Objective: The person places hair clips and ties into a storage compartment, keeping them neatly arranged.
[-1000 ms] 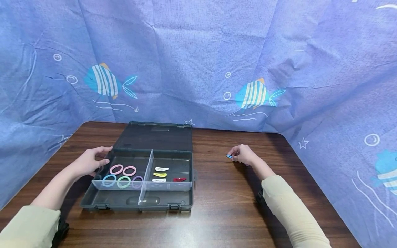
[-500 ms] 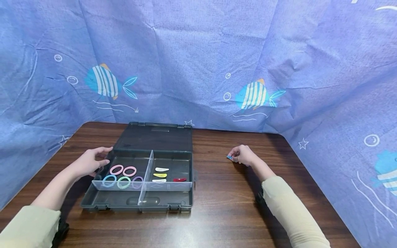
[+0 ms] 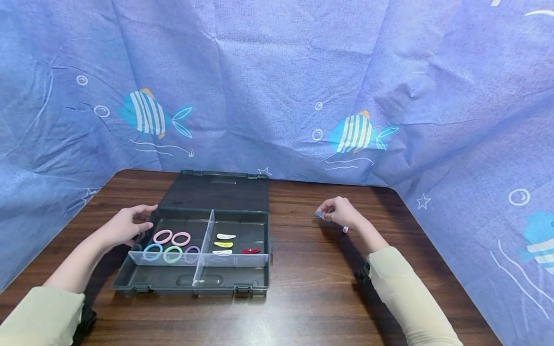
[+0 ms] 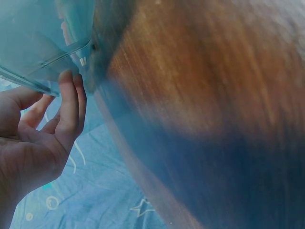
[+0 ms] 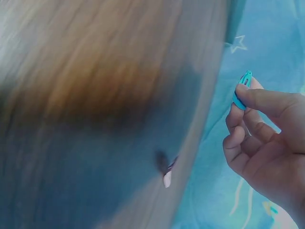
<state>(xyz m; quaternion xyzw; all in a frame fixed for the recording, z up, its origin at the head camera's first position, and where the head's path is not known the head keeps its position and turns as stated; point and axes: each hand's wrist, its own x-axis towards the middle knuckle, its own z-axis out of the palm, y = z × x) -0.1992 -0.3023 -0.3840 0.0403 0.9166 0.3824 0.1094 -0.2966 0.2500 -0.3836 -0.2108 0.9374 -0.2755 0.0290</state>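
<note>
At the left side of the translucent grey compartment box (image 3: 231, 289), my left hand (image 3: 123, 226) rests with loosely spread fingers touching its wall. The left wrist view shows fingertips (image 4: 66, 78) against the box's clear corner; part of the hand's contact is hidden. My right hand (image 3: 342, 212) pinches a blue snap hair clip (image 5: 242, 90) between thumb and fingers, above the table right of the box. Below its wrist lies a pale pink hair clip (image 3: 345, 229) with dark stripes. Inside the box are several hair ties (image 3: 181, 238) and hair clips: white (image 3: 226, 236), yellow (image 3: 223, 244) and red (image 3: 250, 251).
The box's lid (image 3: 216, 192) lies folded back behind it. Clear dividers (image 3: 233, 259) split the box into compartments, hair ties left and clips right. The brown wooden table (image 3: 298, 288) ends at a blue fish-patterned cloth (image 3: 277, 86) behind and at the sides.
My right hand has risen slightly, lifting the blue hair clip off the table. The pink clip has come into sight beneath the wrist. My left hand and the box stay still.
</note>
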